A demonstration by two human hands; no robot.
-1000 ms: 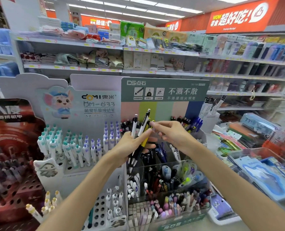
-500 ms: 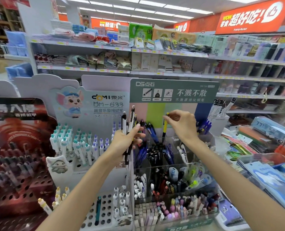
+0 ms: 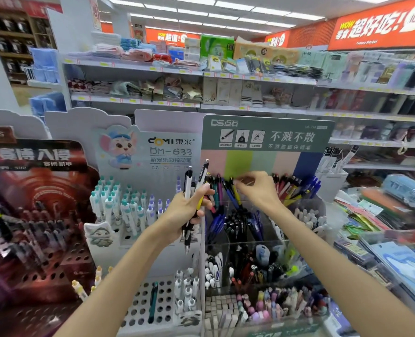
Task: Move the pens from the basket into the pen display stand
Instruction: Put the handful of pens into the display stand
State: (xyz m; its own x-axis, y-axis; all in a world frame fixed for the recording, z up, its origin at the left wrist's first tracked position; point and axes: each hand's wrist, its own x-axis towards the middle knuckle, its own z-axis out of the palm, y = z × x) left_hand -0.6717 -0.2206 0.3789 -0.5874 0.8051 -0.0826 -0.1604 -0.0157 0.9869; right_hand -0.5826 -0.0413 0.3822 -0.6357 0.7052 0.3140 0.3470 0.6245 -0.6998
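My left hand [image 3: 184, 211] is closed around a bundle of pens [image 3: 189, 183], white-and-black ones and a yellow one, held upright in front of the left edge of the pen display stand [image 3: 267, 135] with its green header. My right hand [image 3: 257, 189] reaches into the stand's top row of pens [image 3: 289, 187]. Its fingertips pinch the top of a yellow pen [image 3: 237, 197] that stands slanted among blue and purple pens. Lower clear compartments hold more pens. No basket is in view.
Left of the stand is a white DOMI stand [image 3: 119, 207] full of teal-capped pens, and further left a dark red stand [image 3: 31, 215]. Erasers [image 3: 225, 306] fill the front tray. Packaged stationery [image 3: 396, 242] lies at the right. Store shelves [image 3: 201, 72] rise behind.
My right hand took a yellow pen from the bundle, carried it right and lowered it into the stand's top row. My left hand with the bundle stayed about where it was.
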